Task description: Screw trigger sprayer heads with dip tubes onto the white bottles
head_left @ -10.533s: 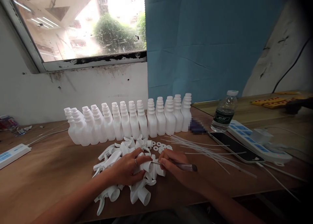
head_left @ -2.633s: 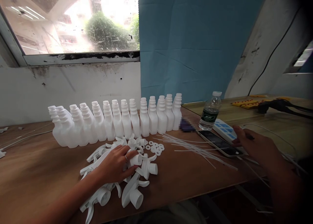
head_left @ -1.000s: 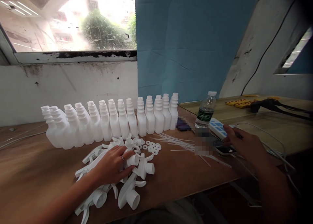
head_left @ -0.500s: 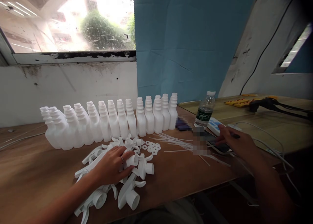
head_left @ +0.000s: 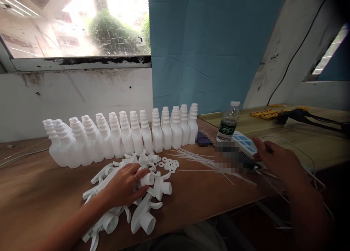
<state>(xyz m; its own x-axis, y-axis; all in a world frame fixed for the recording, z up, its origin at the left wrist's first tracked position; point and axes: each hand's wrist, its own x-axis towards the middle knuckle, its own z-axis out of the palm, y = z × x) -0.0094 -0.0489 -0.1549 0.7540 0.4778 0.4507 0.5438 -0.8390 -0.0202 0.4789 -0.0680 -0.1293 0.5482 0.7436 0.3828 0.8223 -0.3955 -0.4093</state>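
Note:
My left hand (head_left: 125,183) rests on a heap of white plastic trigger spray heads (head_left: 144,220). Its fingers and thumb close around one spray head (head_left: 149,178), whose round collar points right. My right hand (head_left: 273,159) is at the right, beside a white power strip (head_left: 244,143) with blue sockets and a dark phone (head_left: 250,163), partly blurred out. Its thumb and bent forefinger stand apart, with nothing visible between them; the other fingers are hidden. Small white ring washers (head_left: 171,165) and thin white tubes (head_left: 194,158) lie between the hands.
A row of white spray bottles (head_left: 136,134) without tops stands behind the heap. A labelled water bottle (head_left: 228,123) stands at the right rear. White cables (head_left: 311,167) loop over the right side of the brown table (head_left: 199,196). A black stand (head_left: 295,116) lies farther back.
My right hand has moved a little to the right, off the phone, uncovering more of the power strip. My left hand keeps its place on the spray heads.

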